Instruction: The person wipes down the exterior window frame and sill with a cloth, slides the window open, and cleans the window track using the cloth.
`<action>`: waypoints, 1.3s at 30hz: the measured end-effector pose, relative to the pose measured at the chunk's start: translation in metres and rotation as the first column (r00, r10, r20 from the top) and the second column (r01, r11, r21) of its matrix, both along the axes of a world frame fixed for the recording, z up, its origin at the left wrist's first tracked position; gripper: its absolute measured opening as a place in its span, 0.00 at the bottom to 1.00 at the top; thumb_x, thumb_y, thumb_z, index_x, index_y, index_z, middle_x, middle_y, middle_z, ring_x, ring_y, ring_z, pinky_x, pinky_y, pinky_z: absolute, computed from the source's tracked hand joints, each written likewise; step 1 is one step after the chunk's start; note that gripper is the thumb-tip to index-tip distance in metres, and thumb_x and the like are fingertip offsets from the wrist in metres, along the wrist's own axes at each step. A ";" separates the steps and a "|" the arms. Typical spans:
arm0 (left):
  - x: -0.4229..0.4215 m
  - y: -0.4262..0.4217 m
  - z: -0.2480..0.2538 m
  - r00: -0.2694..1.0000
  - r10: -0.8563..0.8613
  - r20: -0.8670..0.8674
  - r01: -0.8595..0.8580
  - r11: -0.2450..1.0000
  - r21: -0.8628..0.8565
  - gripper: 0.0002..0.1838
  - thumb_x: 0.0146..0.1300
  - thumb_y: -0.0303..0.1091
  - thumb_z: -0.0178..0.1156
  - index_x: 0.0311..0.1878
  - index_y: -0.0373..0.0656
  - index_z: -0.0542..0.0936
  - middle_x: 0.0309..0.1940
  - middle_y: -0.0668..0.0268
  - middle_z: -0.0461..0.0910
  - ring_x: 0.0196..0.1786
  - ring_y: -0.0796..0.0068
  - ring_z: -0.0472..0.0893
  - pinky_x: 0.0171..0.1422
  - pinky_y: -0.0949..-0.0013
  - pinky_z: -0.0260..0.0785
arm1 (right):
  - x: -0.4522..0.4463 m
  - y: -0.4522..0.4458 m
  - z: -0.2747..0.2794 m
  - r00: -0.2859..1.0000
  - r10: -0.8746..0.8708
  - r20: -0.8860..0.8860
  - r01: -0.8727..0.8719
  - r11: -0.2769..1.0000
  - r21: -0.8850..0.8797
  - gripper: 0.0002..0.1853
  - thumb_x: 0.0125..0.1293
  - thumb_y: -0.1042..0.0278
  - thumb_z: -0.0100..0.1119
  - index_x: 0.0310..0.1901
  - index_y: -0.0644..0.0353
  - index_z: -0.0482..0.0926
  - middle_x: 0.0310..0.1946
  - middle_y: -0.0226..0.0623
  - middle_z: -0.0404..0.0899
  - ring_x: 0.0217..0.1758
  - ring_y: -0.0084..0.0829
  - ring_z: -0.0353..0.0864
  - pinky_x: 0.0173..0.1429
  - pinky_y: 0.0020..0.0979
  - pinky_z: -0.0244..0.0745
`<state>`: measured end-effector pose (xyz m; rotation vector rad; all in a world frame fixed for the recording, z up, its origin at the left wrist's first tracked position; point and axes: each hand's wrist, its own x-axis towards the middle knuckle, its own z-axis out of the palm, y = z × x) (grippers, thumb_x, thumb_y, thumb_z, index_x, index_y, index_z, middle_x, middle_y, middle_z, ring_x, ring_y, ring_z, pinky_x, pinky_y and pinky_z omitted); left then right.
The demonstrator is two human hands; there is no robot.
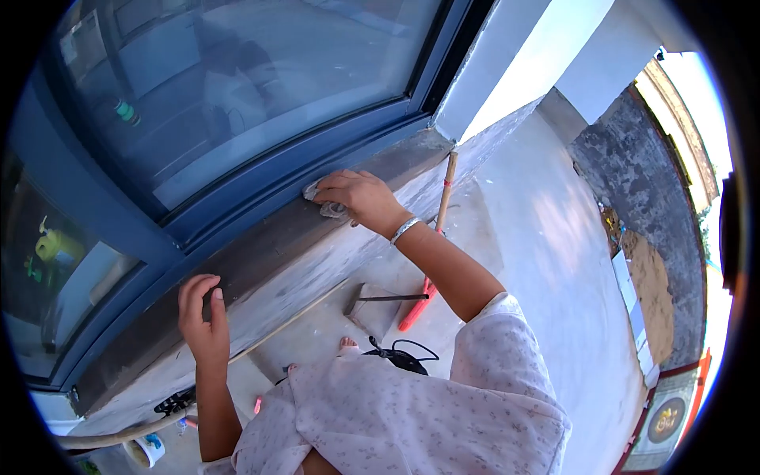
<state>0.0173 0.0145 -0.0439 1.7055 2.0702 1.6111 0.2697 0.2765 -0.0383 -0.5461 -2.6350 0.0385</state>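
My right hand presses a crumpled greyish cloth onto the dark window sill, close against the blue window frame. Its fingers are bent over the cloth, and a light bracelet circles the wrist. Farther left, my left hand is raised by the sill's outer edge with nothing in it. The fingers there are slightly curled and the thumb stands apart from them. Behind the frame, the glass pane shows reflections.
Below the sill, a broom with a wooden handle leans near the wall corner, beside a dustpan. A black bag-like thing with a cord lies by my feet. At lower left stands a white bucket.
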 end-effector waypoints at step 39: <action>0.039 0.102 -0.038 0.890 -0.055 -0.453 0.018 0.996 -0.086 0.14 0.64 0.35 0.68 0.49 0.38 0.82 0.51 0.56 0.80 0.56 0.52 0.79 0.62 0.52 0.70 | 0.124 0.126 -0.010 0.925 -0.379 0.010 0.368 0.905 0.216 0.15 0.63 0.72 0.58 0.50 0.48 0.85 0.52 0.28 0.83 0.57 0.34 0.82 0.58 0.37 0.81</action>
